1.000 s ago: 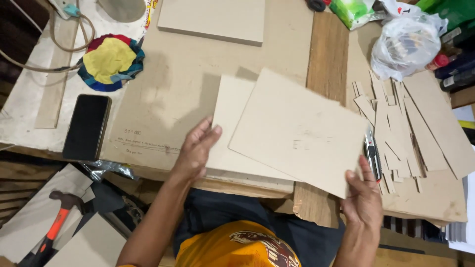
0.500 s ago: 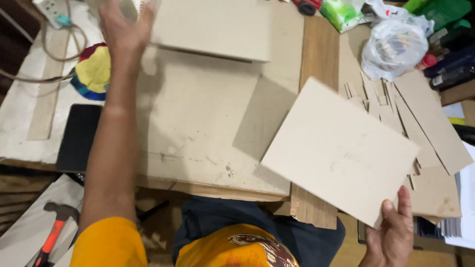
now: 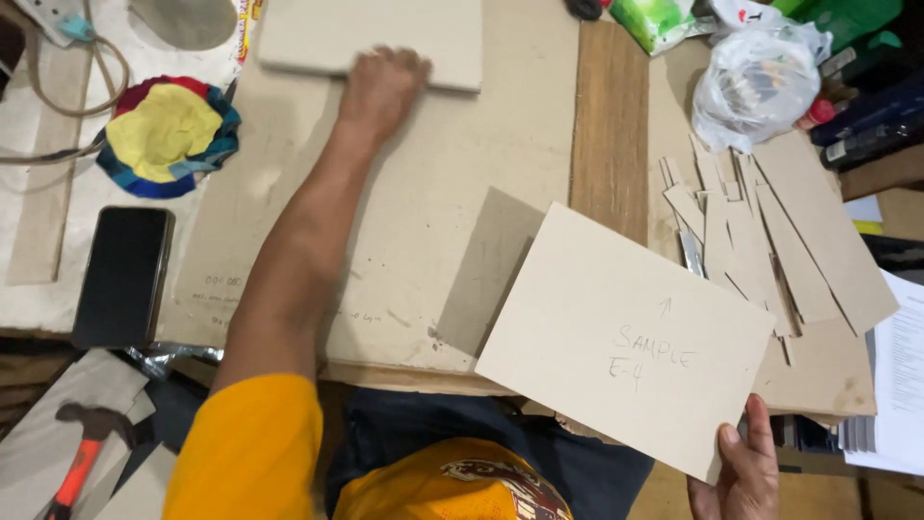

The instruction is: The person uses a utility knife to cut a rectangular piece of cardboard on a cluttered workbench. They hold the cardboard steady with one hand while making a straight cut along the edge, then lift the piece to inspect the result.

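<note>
at the far left a black phone [image 3: 123,276] lies flat on the bench, a hammer [image 3: 77,453] with an orange handle on the floor below it, and a bundle of coloured cloth [image 3: 166,135] above. the left hand [image 3: 382,89] is stretched to the far side of the big brown sheet [image 3: 423,221], fingers curled down onto the near edge of a pale board [image 3: 371,37] lying flat there; it presses or grips that edge, though i cannot tell if the fingers wrap under it. this looks like the sorting step, one board being set on or drawn from the far spot; the next move seems to call for a firm hold on that edge. further right, the right hand [image 3: 746,472] pinches the lower corner of a second pale board [image 3: 626,337] with pencil marks, held tilted above the bench edge. past it lie cut strips [image 3: 760,231] and a plastic bag [image 3: 760,82]
</note>
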